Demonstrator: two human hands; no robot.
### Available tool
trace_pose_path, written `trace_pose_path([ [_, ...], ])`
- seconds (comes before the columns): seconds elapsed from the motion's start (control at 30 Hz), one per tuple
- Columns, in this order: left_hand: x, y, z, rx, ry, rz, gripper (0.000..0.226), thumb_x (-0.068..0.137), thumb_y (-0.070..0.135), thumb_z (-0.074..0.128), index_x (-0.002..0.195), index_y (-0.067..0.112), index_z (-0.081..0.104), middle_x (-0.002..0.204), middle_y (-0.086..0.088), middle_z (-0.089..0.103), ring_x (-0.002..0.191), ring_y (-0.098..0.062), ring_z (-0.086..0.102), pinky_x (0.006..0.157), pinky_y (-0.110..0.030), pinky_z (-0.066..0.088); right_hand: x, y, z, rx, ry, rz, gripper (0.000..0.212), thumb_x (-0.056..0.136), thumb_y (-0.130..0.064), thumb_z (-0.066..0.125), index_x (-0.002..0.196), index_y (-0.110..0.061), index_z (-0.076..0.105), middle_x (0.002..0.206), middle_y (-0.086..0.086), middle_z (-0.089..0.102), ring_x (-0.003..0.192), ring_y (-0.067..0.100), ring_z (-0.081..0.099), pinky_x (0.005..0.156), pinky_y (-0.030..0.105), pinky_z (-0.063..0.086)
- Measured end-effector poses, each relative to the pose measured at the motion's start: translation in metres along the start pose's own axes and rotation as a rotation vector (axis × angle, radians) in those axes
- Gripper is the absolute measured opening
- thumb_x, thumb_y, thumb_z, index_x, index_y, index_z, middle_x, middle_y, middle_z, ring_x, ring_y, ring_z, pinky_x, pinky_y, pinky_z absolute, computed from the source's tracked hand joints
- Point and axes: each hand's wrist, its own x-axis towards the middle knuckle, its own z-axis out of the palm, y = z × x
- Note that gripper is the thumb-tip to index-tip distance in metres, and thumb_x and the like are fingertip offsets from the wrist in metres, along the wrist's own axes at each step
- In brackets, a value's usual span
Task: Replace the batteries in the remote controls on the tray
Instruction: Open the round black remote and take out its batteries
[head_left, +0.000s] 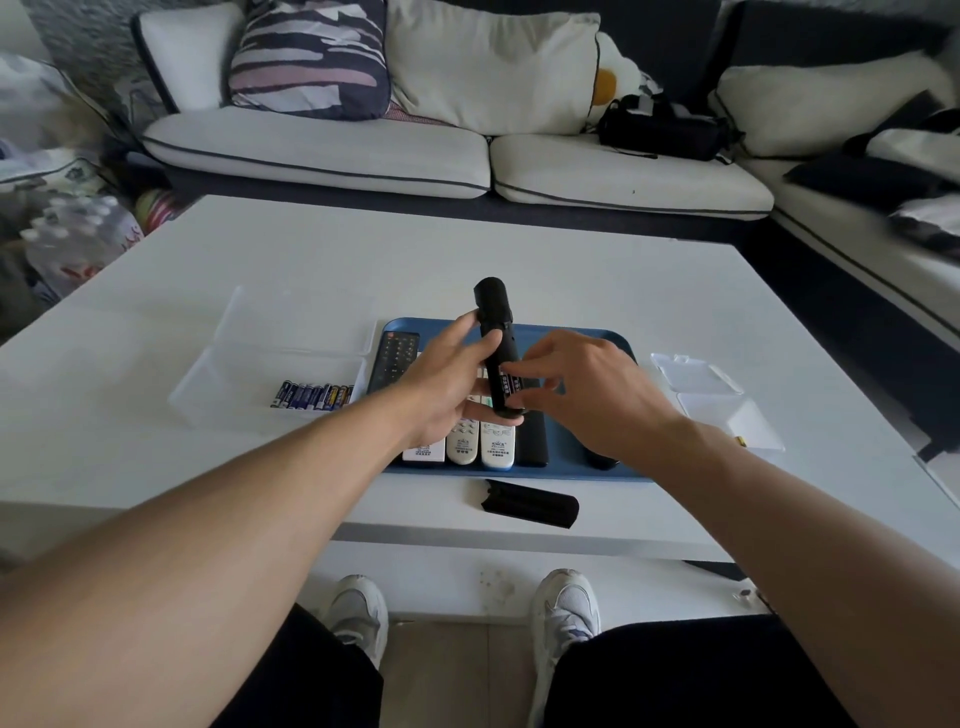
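Two hands (452, 384) around slim black remote (496, 343)

White sofa (322, 150) behind white table (467, 244)

Single head-worn view, looking forward and down, close over white table (519, 260), sofa (363, 156) beyond

Table (519, 249): smooth white top, matt with a soft sheen.
Tray (571, 338): blue plastic, smooth, matt.
Held remote (493, 312): black plastic, matt.
Cover (530, 504) on the table: black plastic, matt.
White remotes (496, 441): plastic, slightly glossy.
Flat remote (393, 358): black, glossy face.
Bin (270, 358) and lidded box (717, 395): clear plastic, smooth.
Batteries (311, 397): glossy printed wraps.
Sofa (322, 150): woven cloth, off-white, dark piping.
Shoes (358, 608): white mesh cloth.
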Motion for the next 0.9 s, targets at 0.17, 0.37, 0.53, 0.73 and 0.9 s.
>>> trace_pose_path([
  [0.17, 0.000, -0.002, 0.000, 0.065, -0.009, 0.002, 0.031, 0.108, 0.025, 0.047, 0.138, 0.031, 0.052, 0.097, -0.014, 0.069, 0.072, -0.031, 0.073, 0.065, -0.051, 0.063, 0.001, 0.000, 0.003, -0.022, -0.024, -0.030, 0.029, 0.090, -0.040, 0.070, 0.119, -0.036, 0.070, 0.107, -0.017, 0.058, 0.089, 0.010, 0.059, 0.081, 0.034, 0.050],
  [0.37, -0.004, -0.006, 0.006, 0.208, -0.056, 0.029, 0.035, 0.106, 0.031, 0.053, 0.140, 0.038, 0.050, 0.105, -0.015, 0.073, 0.075, -0.029, 0.072, 0.067, -0.052, 0.063, 0.005, 0.000, 0.005, 0.050, -0.026, 0.040, 0.025, 0.082, -0.040, 0.079, 0.100, -0.025, 0.069, 0.093, -0.012, 0.061, 0.084, 0.006, 0.059, 0.074, 0.025, 0.049],
  [0.53, 0.001, -0.012, 0.013, 0.221, 0.012, 0.048, 0.043, 0.104, 0.033, 0.056, 0.144, 0.044, 0.047, 0.118, -0.011, 0.070, 0.088, -0.026, 0.076, 0.067, -0.057, 0.062, 0.010, 0.001, 0.007, 0.124, 0.001, 0.127, 0.020, 0.082, -0.035, 0.081, 0.088, -0.019, 0.070, 0.080, -0.011, 0.063, 0.074, 0.006, 0.058, 0.062, 0.019, 0.044],
  [0.73, 0.003, -0.013, 0.016, 0.214, 0.059, 0.089, 0.050, 0.105, 0.029, 0.053, 0.149, 0.049, 0.040, 0.118, -0.011, 0.069, 0.090, -0.028, 0.074, 0.063, -0.052, 0.062, 0.014, 0.001, 0.008, 0.182, -0.015, 0.206, 0.009, 0.086, -0.025, 0.075, 0.080, -0.020, 0.071, 0.075, -0.008, 0.067, 0.069, 0.014, 0.060, 0.052, 0.014, 0.041],
  [0.9, 0.004, -0.009, 0.012, 0.168, 0.109, 0.104, 0.050, 0.107, 0.027, 0.049, 0.150, 0.050, 0.037, 0.111, -0.017, 0.070, 0.080, -0.031, 0.072, 0.064, -0.050, 0.062, 0.012, -0.004, 0.014, 0.246, 0.064, 0.219, 0.017, 0.079, -0.032, 0.082, 0.085, -0.024, 0.068, 0.079, -0.008, 0.069, 0.075, 0.012, 0.064, 0.067, 0.030, 0.052],
])
